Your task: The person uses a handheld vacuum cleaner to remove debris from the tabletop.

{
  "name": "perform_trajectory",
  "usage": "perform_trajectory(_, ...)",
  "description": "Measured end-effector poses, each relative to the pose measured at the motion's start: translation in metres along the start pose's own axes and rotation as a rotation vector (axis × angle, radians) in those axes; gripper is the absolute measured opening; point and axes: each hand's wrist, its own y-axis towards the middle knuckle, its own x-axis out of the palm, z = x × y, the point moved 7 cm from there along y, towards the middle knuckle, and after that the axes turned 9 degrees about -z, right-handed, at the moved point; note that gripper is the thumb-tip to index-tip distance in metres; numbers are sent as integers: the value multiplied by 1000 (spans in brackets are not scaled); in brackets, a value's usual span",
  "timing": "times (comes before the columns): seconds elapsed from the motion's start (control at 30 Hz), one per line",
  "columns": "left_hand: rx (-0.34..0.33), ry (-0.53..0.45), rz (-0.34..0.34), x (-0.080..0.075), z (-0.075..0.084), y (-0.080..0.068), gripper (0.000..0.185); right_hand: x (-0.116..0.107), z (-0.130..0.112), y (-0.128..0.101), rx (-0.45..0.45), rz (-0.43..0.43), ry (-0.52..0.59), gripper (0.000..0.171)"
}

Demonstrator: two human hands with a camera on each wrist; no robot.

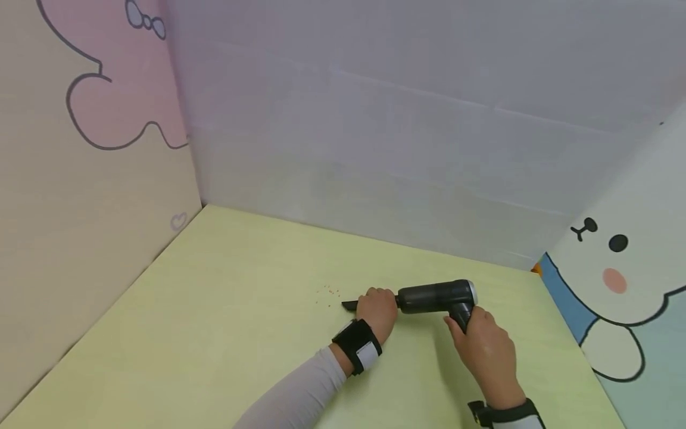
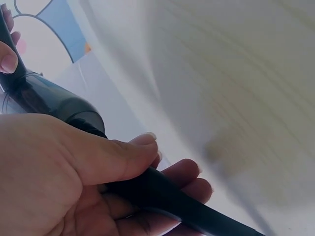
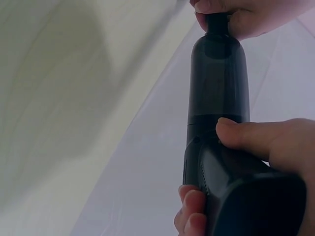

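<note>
A dark handheld vacuum [image 1: 436, 296] lies low over the yellow-green table [image 1: 225, 333], its nozzle [image 1: 351, 305] pointing left toward small red crumbs [image 1: 328, 292]. My left hand [image 1: 377, 311] grips the narrow nozzle tube [image 2: 162, 194], thumb over it and fingers curled beneath. My right hand [image 1: 482, 345] holds the handle [image 3: 246, 196], thumb [image 3: 256, 135] resting near the joint with the smoky body [image 3: 217, 78]. In the right wrist view the left hand [image 3: 241, 14] shows at the far end of the body.
Panels enclose the table: a beige and pink one [image 1: 91, 149] at left, a pale grey one [image 1: 418, 137] behind, and a cartoon rabbit panel [image 1: 621, 280] at right. Black wrist straps [image 1: 358, 344] sit on both arms.
</note>
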Motion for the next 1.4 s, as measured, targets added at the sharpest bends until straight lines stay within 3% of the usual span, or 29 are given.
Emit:
perform_trajectory(0.23,17,2,33,4,-4,7,17,5,-3,8,24,-25,5,55)
perform_trajectory(0.73,59,-9,0,7,-6,20,14,1,-9,14,-10,76,-4,50)
perform_trajectory(1.07,37,-1,34,6,-10,21,15,9,-8,19,55,-22,37,50)
perform_trajectory(1.4,51,17,42,11,-13,25,15,12,-11,22,35,32,26,49)
